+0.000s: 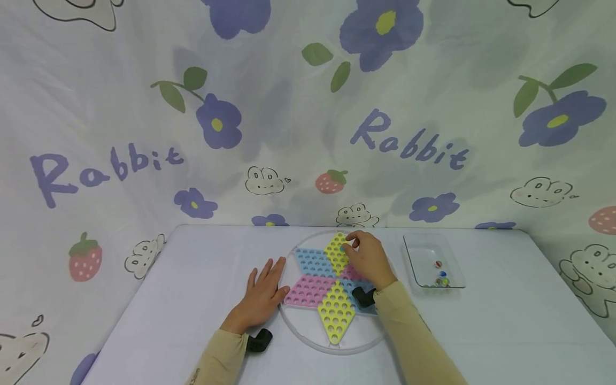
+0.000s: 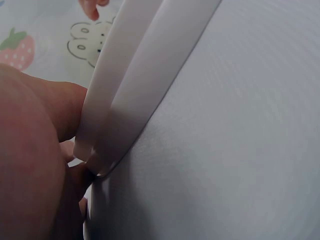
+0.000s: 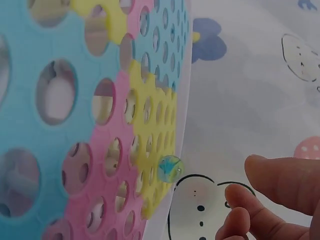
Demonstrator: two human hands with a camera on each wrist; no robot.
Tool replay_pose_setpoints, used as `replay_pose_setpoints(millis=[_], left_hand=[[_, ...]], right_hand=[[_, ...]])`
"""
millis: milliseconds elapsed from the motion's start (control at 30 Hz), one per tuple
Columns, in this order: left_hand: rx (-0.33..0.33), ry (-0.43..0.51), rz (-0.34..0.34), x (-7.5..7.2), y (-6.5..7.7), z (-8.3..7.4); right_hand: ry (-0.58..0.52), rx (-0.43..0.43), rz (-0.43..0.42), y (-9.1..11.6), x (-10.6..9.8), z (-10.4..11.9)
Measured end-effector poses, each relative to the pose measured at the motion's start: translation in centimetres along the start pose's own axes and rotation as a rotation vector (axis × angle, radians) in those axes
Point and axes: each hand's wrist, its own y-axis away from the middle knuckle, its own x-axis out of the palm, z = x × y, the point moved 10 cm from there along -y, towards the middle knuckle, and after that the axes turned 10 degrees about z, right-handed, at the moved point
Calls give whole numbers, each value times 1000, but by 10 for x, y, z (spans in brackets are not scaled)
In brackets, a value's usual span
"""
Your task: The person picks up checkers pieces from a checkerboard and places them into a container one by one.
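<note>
A round white game board [image 1: 332,351] lies on the table, its star of pierced points coloured yellow, pink and blue. One clear marble with blue and green inside [image 3: 170,169] sits on a yellow point [image 3: 159,130] at the far side. Beside that marble is my right hand [image 1: 370,259], thumb and fingers loosely bent and apart from it, with nothing between them in the right wrist view. At the board's left edge my left hand [image 1: 262,294] lies with fingers spread. In the left wrist view its thumb [image 2: 65,107] rests against the rim [image 2: 130,75].
A clear rectangular tray [image 1: 423,251] stands right of the board, with several marbles [image 1: 443,274] toward its near end. Behind the table's back edge hangs a printed curtain [image 1: 289,117]. Black devices [image 1: 260,340] are worn at both wrists.
</note>
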Motion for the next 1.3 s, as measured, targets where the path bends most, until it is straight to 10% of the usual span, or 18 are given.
replay_pose_setpoints(millis=[1300], left_hand=[[0,-13,-4,1,-1,2]], right_hand=[[46,140,188,-26,30,-25]])
